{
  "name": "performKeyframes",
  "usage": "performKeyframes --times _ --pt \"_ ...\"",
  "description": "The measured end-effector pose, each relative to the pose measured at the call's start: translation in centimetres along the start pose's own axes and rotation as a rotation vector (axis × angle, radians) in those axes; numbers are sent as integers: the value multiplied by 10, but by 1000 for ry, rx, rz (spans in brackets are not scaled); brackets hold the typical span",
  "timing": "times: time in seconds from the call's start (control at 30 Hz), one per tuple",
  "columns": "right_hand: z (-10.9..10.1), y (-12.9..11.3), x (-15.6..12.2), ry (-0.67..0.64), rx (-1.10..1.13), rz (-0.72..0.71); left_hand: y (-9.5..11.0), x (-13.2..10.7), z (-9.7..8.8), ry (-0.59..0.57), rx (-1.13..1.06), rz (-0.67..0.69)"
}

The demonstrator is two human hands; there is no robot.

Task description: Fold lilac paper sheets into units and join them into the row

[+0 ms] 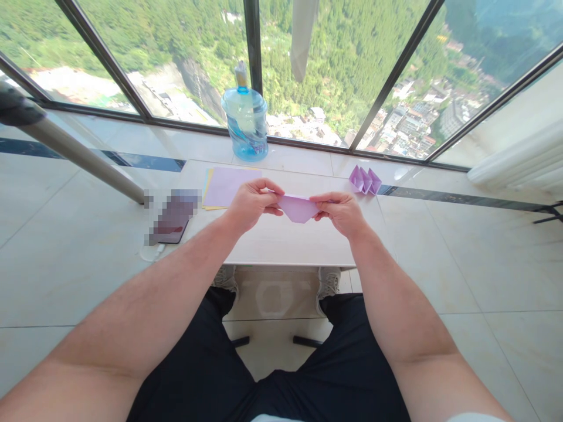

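A folded piece of purple paper (298, 208) hangs above the small white table (281, 249), held at both ends. My left hand (251, 203) pinches its left edge with fingers closed. My right hand (341, 211) pinches its right edge the same way. A stack of coloured paper sheets (229, 186), purple on top, lies flat on the table behind my left hand. A finished purple folded paper shape (365, 180) stands at the table's far right corner.
A phone (173, 220) lies at the table's left edge. A blue water jug (245, 120) stands on the window sill behind the table. A slanted pole (74, 149) crosses at the left. My legs and shoes are under the table.
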State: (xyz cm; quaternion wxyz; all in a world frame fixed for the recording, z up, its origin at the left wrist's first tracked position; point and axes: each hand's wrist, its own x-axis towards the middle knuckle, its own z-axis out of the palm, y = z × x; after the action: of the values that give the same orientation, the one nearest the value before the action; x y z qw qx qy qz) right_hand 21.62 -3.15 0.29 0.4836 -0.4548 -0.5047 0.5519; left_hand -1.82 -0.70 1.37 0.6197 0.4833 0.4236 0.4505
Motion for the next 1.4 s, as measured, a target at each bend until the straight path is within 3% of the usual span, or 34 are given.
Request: performKeyframes --times 0.67,0.87,1.03,1.13,1.4 --pt "1 -1 0 -9 -49 -19 1 -2 2 15 -27 26" --pt "1 -3 0 -19 -255 -44 -2 -3 9 111 218 120" --pt "10 1 1 40 -450 -120 -9 -3 10 72 395 181" --pt "17 1 0 7 -552 -142 -13 -3 11 46 457 210" --pt "20 -1 -2 -47 -652 -145 -10 -5 17 15 348 141"
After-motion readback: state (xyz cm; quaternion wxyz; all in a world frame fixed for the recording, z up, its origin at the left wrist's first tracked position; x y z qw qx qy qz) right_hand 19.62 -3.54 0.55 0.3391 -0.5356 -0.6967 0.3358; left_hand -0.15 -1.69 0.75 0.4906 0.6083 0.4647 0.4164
